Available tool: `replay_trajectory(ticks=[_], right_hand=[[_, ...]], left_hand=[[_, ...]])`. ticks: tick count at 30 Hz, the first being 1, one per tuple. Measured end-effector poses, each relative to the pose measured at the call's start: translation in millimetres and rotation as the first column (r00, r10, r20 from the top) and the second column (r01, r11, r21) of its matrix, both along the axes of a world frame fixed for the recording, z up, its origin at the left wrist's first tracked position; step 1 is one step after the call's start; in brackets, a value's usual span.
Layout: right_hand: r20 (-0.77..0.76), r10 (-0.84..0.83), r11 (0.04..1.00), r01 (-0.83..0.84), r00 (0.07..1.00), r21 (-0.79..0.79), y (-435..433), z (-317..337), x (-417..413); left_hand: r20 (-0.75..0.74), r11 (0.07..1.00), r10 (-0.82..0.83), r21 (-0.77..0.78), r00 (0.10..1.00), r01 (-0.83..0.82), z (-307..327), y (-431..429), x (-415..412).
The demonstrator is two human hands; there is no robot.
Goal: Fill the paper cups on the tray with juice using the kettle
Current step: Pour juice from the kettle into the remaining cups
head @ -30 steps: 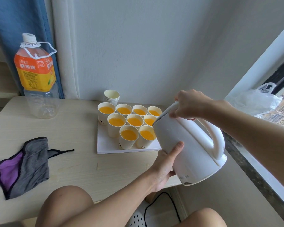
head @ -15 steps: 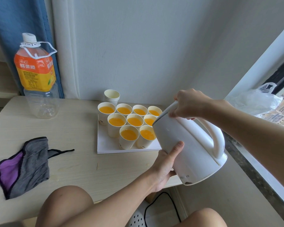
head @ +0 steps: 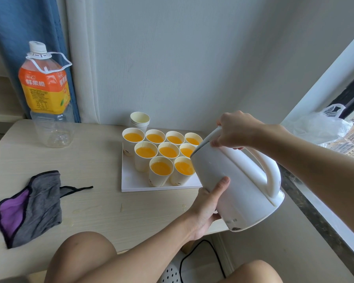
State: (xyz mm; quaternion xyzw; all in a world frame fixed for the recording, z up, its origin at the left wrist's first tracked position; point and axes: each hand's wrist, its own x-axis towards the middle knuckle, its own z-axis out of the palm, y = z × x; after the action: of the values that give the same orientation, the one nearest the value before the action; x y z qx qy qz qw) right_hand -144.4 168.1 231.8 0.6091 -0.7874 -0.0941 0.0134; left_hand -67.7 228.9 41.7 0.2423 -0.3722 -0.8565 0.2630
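A white kettle (head: 239, 180) is tilted to the left, its spout end over the right side of a white tray (head: 131, 183) on the table. Several paper cups (head: 160, 170) stand on the tray, each holding orange juice. My right hand (head: 237, 129) grips the top of the kettle's handle near the lid. My left hand (head: 207, 205) cups the kettle's lower side, thumb up along the body. The kettle hides the cups at the tray's right edge.
A stack of empty paper cups (head: 139, 120) stands behind the tray. A nearly empty juice bottle (head: 47, 94) is at the back left. A grey and purple cloth (head: 29, 207) lies front left. A plastic bag (head: 317, 125) rests on the window sill.
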Motion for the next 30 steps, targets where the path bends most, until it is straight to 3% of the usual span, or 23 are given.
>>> replay_trajectory(ticks=[30], right_hand=[[-0.009,-0.007,1.0,0.007,1.0,-0.002,0.3,-1.1,0.5]], left_hand=[[0.015,1.0,-0.008,0.012,1.0,0.008,-1.5,-0.2,-1.0]])
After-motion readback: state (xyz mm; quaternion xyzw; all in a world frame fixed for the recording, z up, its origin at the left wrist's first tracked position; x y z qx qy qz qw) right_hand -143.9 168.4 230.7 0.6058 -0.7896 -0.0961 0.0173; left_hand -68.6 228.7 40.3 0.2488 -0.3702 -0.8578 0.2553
